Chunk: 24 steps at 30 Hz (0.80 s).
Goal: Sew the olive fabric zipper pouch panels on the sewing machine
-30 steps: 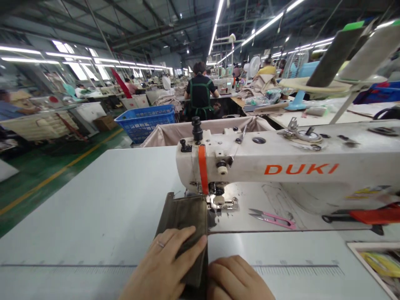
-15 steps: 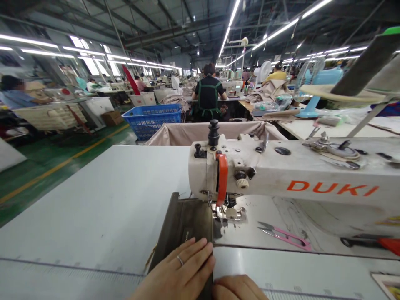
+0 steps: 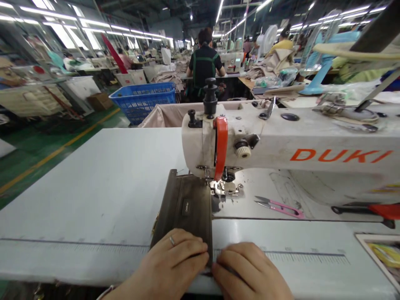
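A dark brown fabric piece with a small label lies flat on the white table, its far end under the presser foot of a white DUKI sewing machine. My left hand rests on the near end of the piece, fingers curled over its right edge. At that same near right edge my right hand has its fingers bent and pressed against the fabric. The two hands almost touch.
Pink thread snips lie on the machine bed right of the foot. Red-handled scissors and a tray sit far right. Behind the table stand a fabric-lined bin, a blue basket and a seated person facing away.
The fabric piece has slid back toward me and its label now shows. Both hands drew back to its near end; the view tilted lower.
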Available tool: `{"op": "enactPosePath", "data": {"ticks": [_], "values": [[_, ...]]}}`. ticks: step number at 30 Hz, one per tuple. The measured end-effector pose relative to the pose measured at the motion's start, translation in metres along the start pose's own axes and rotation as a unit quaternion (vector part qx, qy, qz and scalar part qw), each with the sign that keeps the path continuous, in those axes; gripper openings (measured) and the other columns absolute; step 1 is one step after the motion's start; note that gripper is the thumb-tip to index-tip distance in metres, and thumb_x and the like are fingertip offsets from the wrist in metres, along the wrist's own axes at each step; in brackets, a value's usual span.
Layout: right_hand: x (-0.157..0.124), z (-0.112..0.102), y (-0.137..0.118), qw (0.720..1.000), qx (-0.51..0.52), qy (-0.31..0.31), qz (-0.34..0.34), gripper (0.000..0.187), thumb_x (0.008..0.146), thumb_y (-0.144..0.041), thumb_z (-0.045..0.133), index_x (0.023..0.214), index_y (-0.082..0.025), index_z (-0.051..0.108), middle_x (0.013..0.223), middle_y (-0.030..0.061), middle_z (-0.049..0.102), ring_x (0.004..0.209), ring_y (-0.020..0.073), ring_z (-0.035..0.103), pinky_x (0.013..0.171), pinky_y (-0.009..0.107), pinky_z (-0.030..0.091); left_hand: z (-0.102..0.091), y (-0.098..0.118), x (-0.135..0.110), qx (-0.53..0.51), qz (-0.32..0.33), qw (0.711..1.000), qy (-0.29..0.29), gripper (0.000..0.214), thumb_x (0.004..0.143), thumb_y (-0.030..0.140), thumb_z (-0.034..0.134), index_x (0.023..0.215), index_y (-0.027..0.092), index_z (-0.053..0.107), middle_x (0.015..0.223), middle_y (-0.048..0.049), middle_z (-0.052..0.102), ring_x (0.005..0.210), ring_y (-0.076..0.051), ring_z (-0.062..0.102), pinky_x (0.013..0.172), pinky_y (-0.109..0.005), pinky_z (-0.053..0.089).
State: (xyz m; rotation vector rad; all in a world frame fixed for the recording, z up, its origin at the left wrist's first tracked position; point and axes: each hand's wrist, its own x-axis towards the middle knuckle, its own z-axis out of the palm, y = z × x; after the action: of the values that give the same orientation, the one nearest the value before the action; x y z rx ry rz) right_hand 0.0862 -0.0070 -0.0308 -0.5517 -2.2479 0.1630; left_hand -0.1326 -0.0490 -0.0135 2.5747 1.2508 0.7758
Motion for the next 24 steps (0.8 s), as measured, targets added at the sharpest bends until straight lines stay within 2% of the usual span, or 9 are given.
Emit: {"op": "enactPosePath", "data": {"ticks": [3,6,9,17,21,24], "values": [[0.000,0.002,0.000,1.000,0.008,-0.004,-0.005,0.037,0.106,-0.019,0.037,0.087,-0.016,0.068,0.078,0.0021,0.067,0.076,0.0164,0.060,0.070,0.029,0.049,-0.002,0.002,0.004,-0.013,-0.004,1.000,-0.005,0.022,0.099,0.014,0.044,0.106,0.019,0.064,0.102,-0.0048,0.069,0.095,-0.016,0.062,0.089,-0.029,0.054],[-0.002,0.003,0.000,1.000,0.024,-0.015,-0.003,0.031,0.104,-0.018,0.042,0.088,-0.016,0.067,0.080,0.0027,0.066,0.077,0.0173,0.059,0.070,0.030,0.048,-0.006,0.004,0.006,-0.049,-0.004,0.999,-0.001,0.020,0.098,0.007,0.045,0.107,0.016,0.061,0.101,-0.0046,0.067,0.094,-0.014,0.060,0.088,-0.025,0.052],[-0.003,0.005,0.000,0.999,0.034,-0.006,0.013,0.026,0.103,-0.017,0.044,0.092,-0.016,0.067,0.081,0.0037,0.066,0.078,0.0179,0.058,0.071,0.031,0.047,-0.008,0.005,0.007,-0.080,-0.038,0.996,0.003,0.023,0.098,0.005,0.045,0.111,0.016,0.060,0.102,-0.0044,0.065,0.094,-0.014,0.057,0.087,-0.025,0.050],[0.001,0.004,0.002,0.999,0.019,-0.031,-0.028,0.032,0.106,-0.021,0.038,0.092,-0.015,0.067,0.077,0.0032,0.064,0.075,0.0171,0.057,0.071,0.032,0.047,0.001,0.002,0.001,-0.019,-0.038,0.999,-0.028,0.020,0.100,0.014,0.044,0.102,0.020,0.063,0.098,-0.0036,0.065,0.090,-0.016,0.058,0.085,-0.028,0.051],[-0.003,0.006,0.004,1.000,0.008,-0.008,-0.028,0.022,0.099,-0.011,0.049,0.092,-0.017,0.068,0.081,0.0021,0.066,0.077,0.0161,0.059,0.072,0.030,0.049,0.001,0.000,0.003,-0.031,-0.022,0.999,-0.029,0.027,0.102,0.020,0.039,0.097,0.021,0.065,0.094,-0.0036,0.066,0.088,-0.017,0.058,0.084,-0.028,0.052],[-0.007,0.008,0.006,1.000,0.004,0.006,-0.020,0.020,0.095,-0.006,0.053,0.092,-0.020,0.068,0.089,0.0004,0.069,0.078,0.0141,0.062,0.073,0.027,0.051,0.004,-0.002,0.007,-0.032,0.002,0.999,-0.020,0.029,0.104,0.019,0.037,0.095,0.019,0.065,0.093,-0.0027,0.067,0.087,-0.014,0.058,0.083,-0.024,0.051]]}}
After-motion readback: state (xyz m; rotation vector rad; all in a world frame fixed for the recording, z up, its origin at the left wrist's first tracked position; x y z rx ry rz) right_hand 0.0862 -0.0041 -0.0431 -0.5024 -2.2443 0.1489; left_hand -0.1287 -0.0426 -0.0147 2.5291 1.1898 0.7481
